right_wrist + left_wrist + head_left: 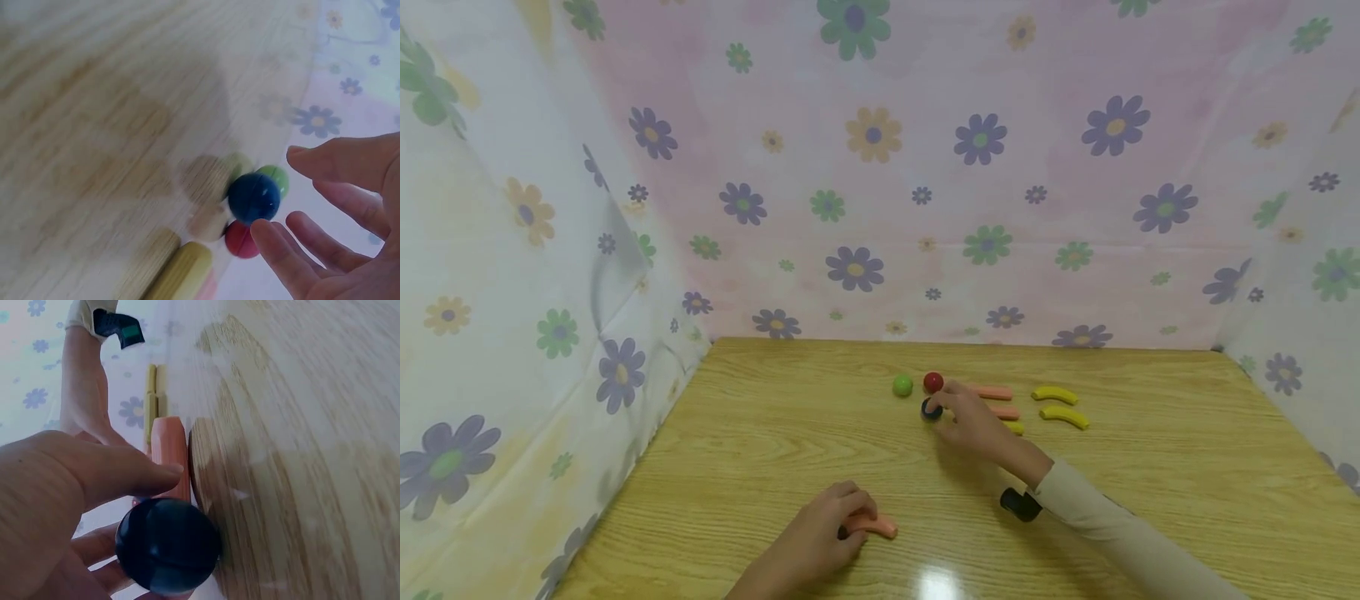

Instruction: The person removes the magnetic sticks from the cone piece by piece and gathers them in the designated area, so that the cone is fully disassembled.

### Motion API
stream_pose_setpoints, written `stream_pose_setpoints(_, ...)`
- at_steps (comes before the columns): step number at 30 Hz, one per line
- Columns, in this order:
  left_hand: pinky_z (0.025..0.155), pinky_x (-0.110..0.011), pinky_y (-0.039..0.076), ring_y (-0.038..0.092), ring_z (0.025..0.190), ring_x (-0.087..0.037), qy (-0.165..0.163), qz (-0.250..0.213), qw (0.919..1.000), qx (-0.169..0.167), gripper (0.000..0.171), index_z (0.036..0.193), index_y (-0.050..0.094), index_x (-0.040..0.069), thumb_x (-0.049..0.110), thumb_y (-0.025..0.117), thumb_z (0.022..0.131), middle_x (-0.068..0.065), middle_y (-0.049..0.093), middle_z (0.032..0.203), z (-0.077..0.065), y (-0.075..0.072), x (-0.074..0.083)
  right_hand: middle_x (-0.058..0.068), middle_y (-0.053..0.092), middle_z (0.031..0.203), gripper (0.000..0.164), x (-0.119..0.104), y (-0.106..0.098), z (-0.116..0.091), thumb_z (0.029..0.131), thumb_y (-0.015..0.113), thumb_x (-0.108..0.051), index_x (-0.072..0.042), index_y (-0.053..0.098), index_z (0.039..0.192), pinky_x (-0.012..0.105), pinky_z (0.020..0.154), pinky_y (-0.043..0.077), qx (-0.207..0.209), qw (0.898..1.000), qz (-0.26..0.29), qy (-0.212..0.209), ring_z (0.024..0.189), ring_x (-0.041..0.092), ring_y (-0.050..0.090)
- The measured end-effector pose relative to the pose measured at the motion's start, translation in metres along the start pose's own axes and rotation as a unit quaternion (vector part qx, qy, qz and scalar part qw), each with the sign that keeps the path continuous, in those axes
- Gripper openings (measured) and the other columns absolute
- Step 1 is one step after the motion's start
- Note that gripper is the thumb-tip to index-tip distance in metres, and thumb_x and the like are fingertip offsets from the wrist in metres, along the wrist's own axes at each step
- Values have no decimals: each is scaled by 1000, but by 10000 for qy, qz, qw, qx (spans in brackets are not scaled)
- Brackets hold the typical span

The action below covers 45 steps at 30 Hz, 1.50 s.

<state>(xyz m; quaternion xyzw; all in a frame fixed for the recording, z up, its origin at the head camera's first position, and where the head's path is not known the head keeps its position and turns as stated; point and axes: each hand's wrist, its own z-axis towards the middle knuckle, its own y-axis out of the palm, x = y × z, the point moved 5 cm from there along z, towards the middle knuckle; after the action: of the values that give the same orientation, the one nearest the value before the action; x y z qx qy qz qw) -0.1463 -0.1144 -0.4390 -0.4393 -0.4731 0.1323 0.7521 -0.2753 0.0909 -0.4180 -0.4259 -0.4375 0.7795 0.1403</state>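
My left hand (823, 529) is low on the table, thumb and fingers around a curved orange-pink stick (883, 527). A dark ball (169, 547) sits at the stick's near end, by the palm in the left wrist view. Farther out, my right hand (973, 421) reaches over a dark blue ball (254, 199). There the fingers are spread, with the thumb apart from the ball and one fingertip right at its lower edge. A red ball (933, 382) and a green ball (902, 385) lie just beyond it.
Two curved yellow sticks (1055, 395) lie right of the right hand. Straight orange-pink sticks (997, 392) and a yellow stick (1014, 428) are partly hidden by that hand. Flower-patterned cloth (880, 208) walls the wooden table (760, 417) at the back and sides.
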Motion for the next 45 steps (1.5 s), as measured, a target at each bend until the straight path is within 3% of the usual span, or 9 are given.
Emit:
stream_pose_setpoints(10, 72, -27, 47, 51, 87, -5, -623, 16, 9979, -180, 17, 102, 61, 24, 20, 68, 87, 12, 51, 104, -13, -9, -5, 7, 52, 105, 26, -34, 8, -23, 79, 66, 4, -5, 64, 103, 28, 63, 45, -750, 9965, 322, -198, 80, 25, 53)
stream_pose_setpoints(14, 68, -27, 46, 49, 79, -4, -962, 58, 9950, -251, 18, 100, 61, 23, 23, 71, 85, 10, 50, 96, -16, -11, -5, 4, 52, 105, 25, -50, 16, -30, 80, 70, 2, -6, 64, 103, 26, 66, 47, -1071, 9925, 437, -401, 82, 24, 55)
stream_pose_setpoints(19, 65, -28, 46, 49, 74, -6, -1484, -295, 9881, -275, 20, 92, 61, 19, 23, 76, 80, 8, 50, 86, -17, -13, -6, 0, 54, 103, 24, -70, 33, -39, 81, 74, -6, -9, 64, 103, 23, 69, 48, -1532, 9848, 605, -555, 84, 15, 56)
stream_pose_setpoints(24, 67, -25, 45, 49, 75, -7, -1398, -496, 9887, -196, 20, 88, 61, 18, 18, 78, 78, 8, 49, 85, -16, -14, -5, -6, 54, 101, 24, -83, 52, -46, 82, 74, -12, -14, 64, 104, 20, 72, 45, -1735, 9810, 595, -632, 84, 5, 52)
stream_pose_setpoints(30, 73, -26, 46, 51, 81, -5, -1327, -585, 9894, -73, 21, 89, 61, 21, 16, 79, 78, 11, 50, 89, -15, -12, -4, -10, 52, 86, 10, -95, 65, -51, 89, 65, -11, -16, 65, 97, 15, 59, 41, -1616, 9816, 662, -776, 67, 2, 46)
stream_pose_setpoints(37, 67, -24, 47, 54, 80, -4, -1148, -488, 9920, 183, 24, 89, 62, 21, 17, 81, 75, 13, 54, 89, -13, -9, -3, -11, 53, 87, 21, -95, 65, -52, 80, 71, -4, -17, 62, 94, 17, 61, 41, -1531, 9855, 549, -478, 71, 1, 48)
stream_pose_setpoints(45, 66, -22, 49, 55, 86, -6, -968, -1118, 9885, 302, 22, 89, 65, 18, 12, 81, 75, 9, 58, 93, -9, -2, -1, -12, 51, 80, 21, -93, 63, -54, 78, 69, 0, -16, 63, 88, 17, 57, 39, -1301, 9895, 474, -416, 65, 2, 43)
